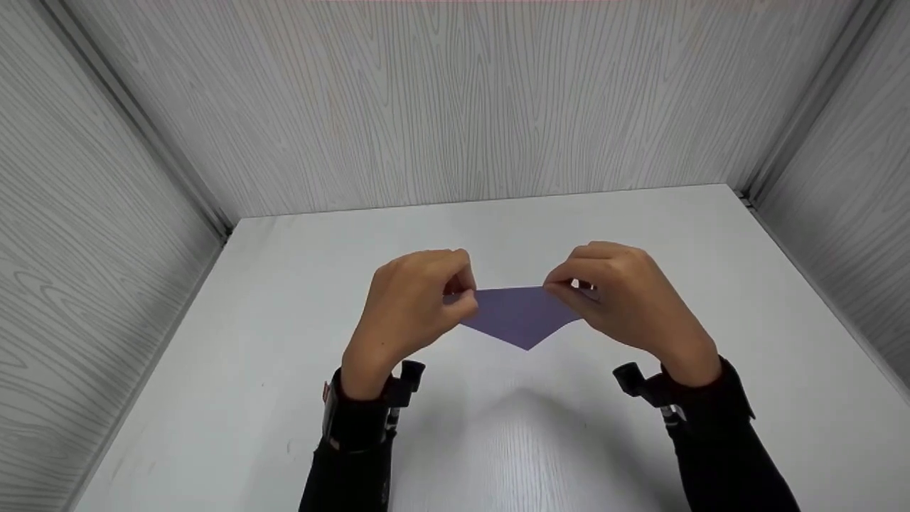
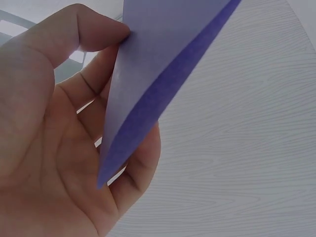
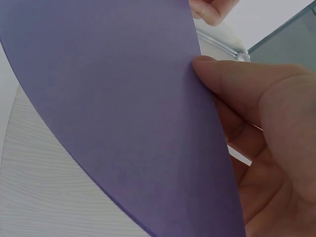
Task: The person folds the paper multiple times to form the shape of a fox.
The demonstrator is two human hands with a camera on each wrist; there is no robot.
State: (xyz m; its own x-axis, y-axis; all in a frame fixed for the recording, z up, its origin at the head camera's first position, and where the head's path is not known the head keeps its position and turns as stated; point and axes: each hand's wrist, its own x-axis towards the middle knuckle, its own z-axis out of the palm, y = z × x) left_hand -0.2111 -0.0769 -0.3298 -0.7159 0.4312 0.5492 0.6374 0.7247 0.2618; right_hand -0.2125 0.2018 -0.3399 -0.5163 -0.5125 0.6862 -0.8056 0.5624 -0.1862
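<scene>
Tabletop (image 1: 284,320), far edge (image 1: 483,201) well beyond purple paper (image 1: 522,313) between hands (image 1: 409,302) (image 1: 629,295)

The paper (image 1: 515,313) is hanging above the tabletop (image 1: 213,398). At its left end the left hand (image 1: 412,302) is gripping with its fingers (image 1: 455,264); at its right end, the right hand (image 1: 633,306) likewise. Behind the paper a back wall (image 1: 469,99) is rising; side walls (image 1: 85,235) are standing well left and right of it.
</scene>
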